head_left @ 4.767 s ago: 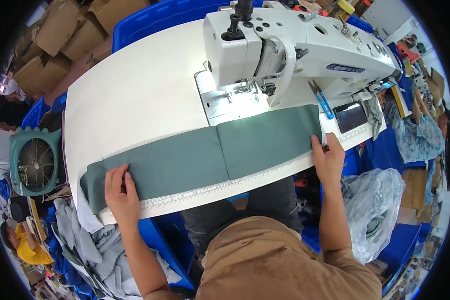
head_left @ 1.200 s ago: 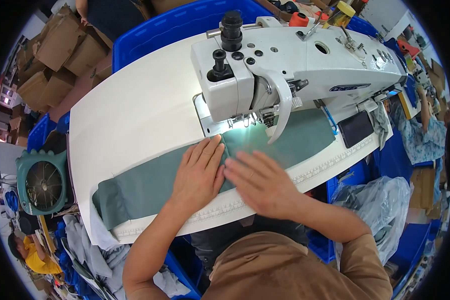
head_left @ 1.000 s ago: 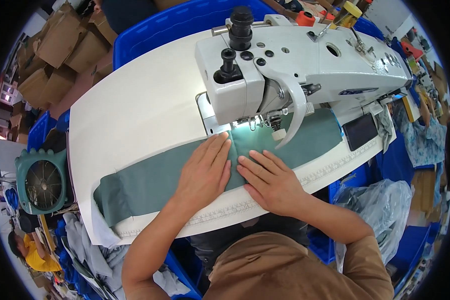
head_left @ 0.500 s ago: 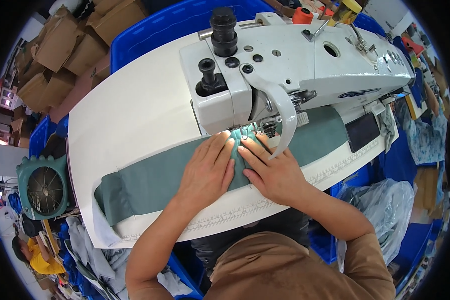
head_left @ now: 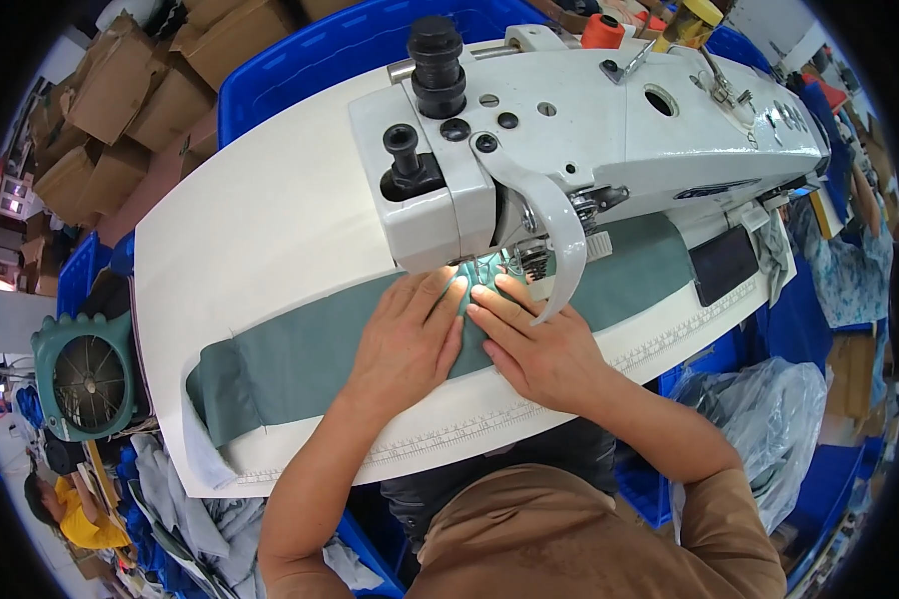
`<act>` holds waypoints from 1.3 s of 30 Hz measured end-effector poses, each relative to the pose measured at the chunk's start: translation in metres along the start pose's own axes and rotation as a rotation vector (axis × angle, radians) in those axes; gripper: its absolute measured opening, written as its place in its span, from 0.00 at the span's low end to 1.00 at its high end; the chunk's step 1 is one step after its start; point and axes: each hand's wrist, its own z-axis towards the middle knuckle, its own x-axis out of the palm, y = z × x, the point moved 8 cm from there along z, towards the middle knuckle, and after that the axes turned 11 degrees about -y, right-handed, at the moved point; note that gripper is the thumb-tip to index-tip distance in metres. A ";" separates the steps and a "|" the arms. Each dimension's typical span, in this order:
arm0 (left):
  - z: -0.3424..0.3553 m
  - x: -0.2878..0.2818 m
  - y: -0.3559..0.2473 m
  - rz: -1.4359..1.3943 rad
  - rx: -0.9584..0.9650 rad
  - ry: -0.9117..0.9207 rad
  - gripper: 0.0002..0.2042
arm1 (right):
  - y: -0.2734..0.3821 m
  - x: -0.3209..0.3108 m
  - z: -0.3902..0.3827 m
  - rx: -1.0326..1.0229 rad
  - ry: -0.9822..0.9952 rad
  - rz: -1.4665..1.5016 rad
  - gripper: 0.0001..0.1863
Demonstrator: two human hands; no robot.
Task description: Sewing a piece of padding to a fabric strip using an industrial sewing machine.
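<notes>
My left hand lies with its fingers stretched out on a long sage-green fabric strip, fingertips close to the lit presser foot of a white sewing machine. Beside it my right hand also lies flat on the strip, fingers pointing toward the foot, where the fabric is slightly bunched between my fingertips. The strip continues past the foot to the right and folds at its left end over a pale layer. It rests on a white table with a printed ruler along the front edge.
A black phone lies at the right. Blue bins, cardboard boxes, a green fan, grey cloth piles and a clear plastic bag surround the table. A co-worker in yellow is at lower left.
My hands moved from the strip's two ends to its middle, and the strip shifted up under the machine. In the last second my right fingers advanced toward the foot and the fabric there bunched.
</notes>
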 end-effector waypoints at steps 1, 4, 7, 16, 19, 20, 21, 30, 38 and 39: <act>0.000 0.000 0.000 -0.010 0.001 -0.005 0.20 | 0.001 -0.001 0.000 0.001 -0.003 -0.003 0.17; 0.000 -0.001 0.002 -0.017 -0.009 -0.007 0.19 | 0.000 0.000 0.002 0.007 0.003 -0.001 0.17; 0.000 0.000 0.003 -0.023 -0.025 -0.003 0.19 | 0.000 0.001 0.001 0.011 0.006 -0.001 0.17; 0.001 0.001 0.001 -0.033 -0.032 -0.004 0.19 | -0.002 -0.001 -0.001 0.000 -0.010 -0.017 0.17; -0.001 0.003 0.001 -0.030 -0.026 -0.019 0.19 | -0.003 0.001 -0.004 0.000 0.021 -0.041 0.20; -0.002 0.004 0.001 -0.020 -0.019 -0.031 0.19 | -0.005 0.004 -0.006 0.007 0.050 -0.058 0.24; -0.003 0.002 0.003 -0.029 -0.025 -0.040 0.19 | -0.004 0.007 -0.006 0.002 0.060 -0.066 0.24; 0.003 -0.005 0.004 -0.010 -0.033 -0.010 0.17 | 0.005 -0.001 0.003 -0.052 -0.014 -0.052 0.20; -0.002 0.000 0.003 0.007 -0.013 -0.009 0.19 | 0.002 -0.001 -0.001 -0.045 0.003 -0.032 0.22; -0.002 0.000 0.004 0.008 -0.018 -0.009 0.19 | 0.002 -0.001 -0.001 -0.046 0.006 -0.030 0.22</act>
